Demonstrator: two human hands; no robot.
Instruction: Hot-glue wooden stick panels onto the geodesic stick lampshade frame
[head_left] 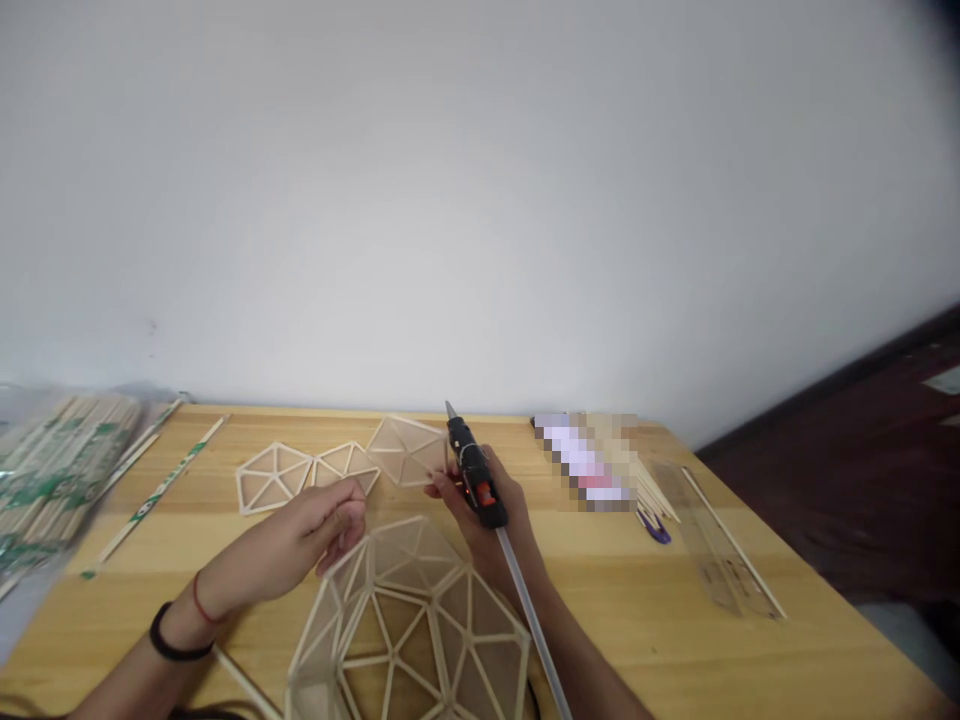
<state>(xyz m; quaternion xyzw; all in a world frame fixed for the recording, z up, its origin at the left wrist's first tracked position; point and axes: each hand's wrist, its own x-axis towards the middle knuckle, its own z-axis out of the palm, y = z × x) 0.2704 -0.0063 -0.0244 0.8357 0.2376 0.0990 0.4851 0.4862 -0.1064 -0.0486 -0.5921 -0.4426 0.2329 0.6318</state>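
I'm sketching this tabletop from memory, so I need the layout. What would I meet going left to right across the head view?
Bagged sticks → long green-marked stick → leftmost pentagon panel → left hand → another pentagon panel → glue gun → purple object → thin rightmost stick.

A wooden table spans the bottom of the frame. On it lie a bag of chopsticks and a wrapped chopstick at left, stick frames left of centre, a stick dome at bottom centre, and thin sticks at right.

Pale wall behind a wooden table
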